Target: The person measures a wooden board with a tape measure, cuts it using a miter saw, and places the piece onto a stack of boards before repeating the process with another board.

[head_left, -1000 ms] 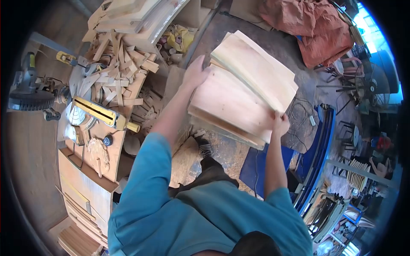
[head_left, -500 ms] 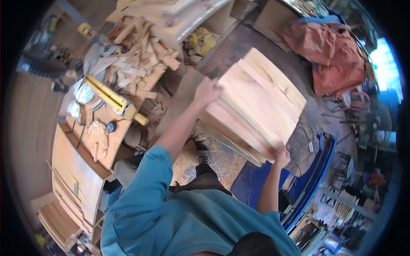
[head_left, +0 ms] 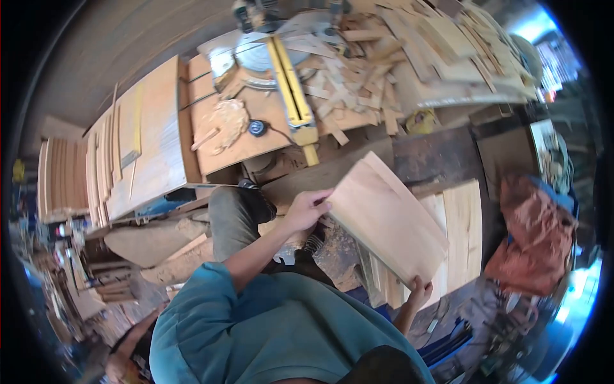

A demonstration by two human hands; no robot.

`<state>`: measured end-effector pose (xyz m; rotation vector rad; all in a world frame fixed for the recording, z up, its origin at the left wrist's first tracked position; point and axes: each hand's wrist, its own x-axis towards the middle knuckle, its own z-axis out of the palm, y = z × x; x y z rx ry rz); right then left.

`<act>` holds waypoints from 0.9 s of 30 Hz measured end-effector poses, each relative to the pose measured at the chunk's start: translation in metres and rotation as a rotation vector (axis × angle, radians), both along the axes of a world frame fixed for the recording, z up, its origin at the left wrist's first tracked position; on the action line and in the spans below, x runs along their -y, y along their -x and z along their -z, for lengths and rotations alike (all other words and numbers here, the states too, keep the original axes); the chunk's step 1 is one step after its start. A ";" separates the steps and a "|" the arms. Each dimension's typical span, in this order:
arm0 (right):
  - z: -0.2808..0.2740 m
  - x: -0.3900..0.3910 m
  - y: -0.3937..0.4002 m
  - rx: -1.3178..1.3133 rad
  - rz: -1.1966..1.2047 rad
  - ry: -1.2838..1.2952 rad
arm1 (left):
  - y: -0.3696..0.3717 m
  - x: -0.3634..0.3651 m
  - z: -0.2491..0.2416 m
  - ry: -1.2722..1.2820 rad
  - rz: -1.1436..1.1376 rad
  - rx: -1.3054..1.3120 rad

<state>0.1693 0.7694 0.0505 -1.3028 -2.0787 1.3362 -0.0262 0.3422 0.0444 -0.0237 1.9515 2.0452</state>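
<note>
Person in a teal shirt holds one pale, flat rectangular wooden board (head_left: 387, 219) out in front, tilted, between both hands. Left hand (head_left: 307, 209) grips the board's upper-left edge, fingers curled over the edge. Right hand (head_left: 419, 295) clamps the lower-right corner, fingers wrapped on it from below, partly hidden by the board. Just beyond and under the right hand, a stack of light wooden boards (head_left: 459, 225) lies flat, the held board overlapping it in view; touching or not, cannot tell. Above the left hand, a brown plywood workbench (head_left: 224, 137) carries a yellow-and-silver mitre saw (head_left: 281, 57) and a heap of short wood offcuts (head_left: 377, 51) to its right. Right of the right hand, a crumpled orange-red cloth (head_left: 534, 237) sits apart from the stack. Far left of the left hand, thin wooden panels stacked on edge (head_left: 64, 176).
</note>
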 end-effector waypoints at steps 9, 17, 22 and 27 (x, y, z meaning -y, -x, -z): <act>0.012 0.232 0.299 -0.381 -0.769 0.077 | -0.022 0.226 -0.048 0.065 -0.746 -0.119; 0.058 0.431 0.421 -0.115 -1.009 -0.193 | -0.009 0.375 0.022 0.148 -0.978 -0.162; 0.048 0.471 0.403 0.041 -0.997 -0.410 | -0.008 0.436 0.095 0.563 -0.926 -0.156; 0.061 0.448 0.343 -0.116 -1.316 -0.198 | -0.002 0.368 0.030 0.964 -1.199 -0.328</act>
